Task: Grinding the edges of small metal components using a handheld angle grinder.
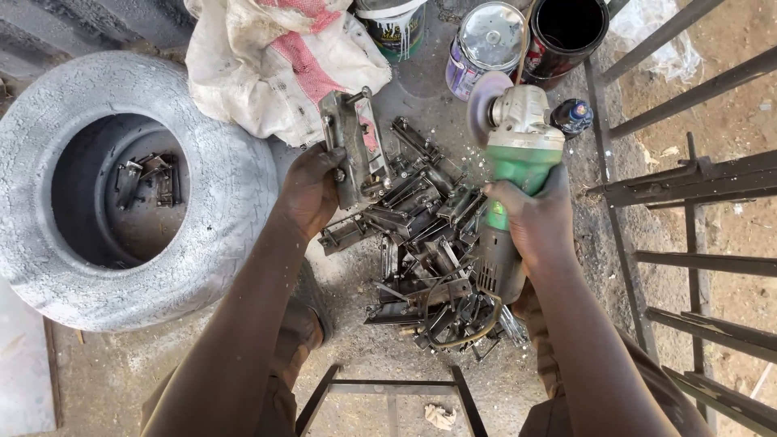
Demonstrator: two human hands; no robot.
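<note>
Gripping a grey hinged steel bracket (354, 146) clear above the heap of dark metal brackets (421, 251) on the floor, the left hand (312, 190) is angling it toward the green angle grinder (514, 162), which the right hand's (534, 218) fingers are wrapping, disc facing left.

We're looking down at an open-air metalworking yard: an angle grinder (513, 154) hanging over a heap of steel brackets (421, 243) on dusty ground, paint cans (486, 44) and welded iron bars (696, 186) lying alongside.
</note>
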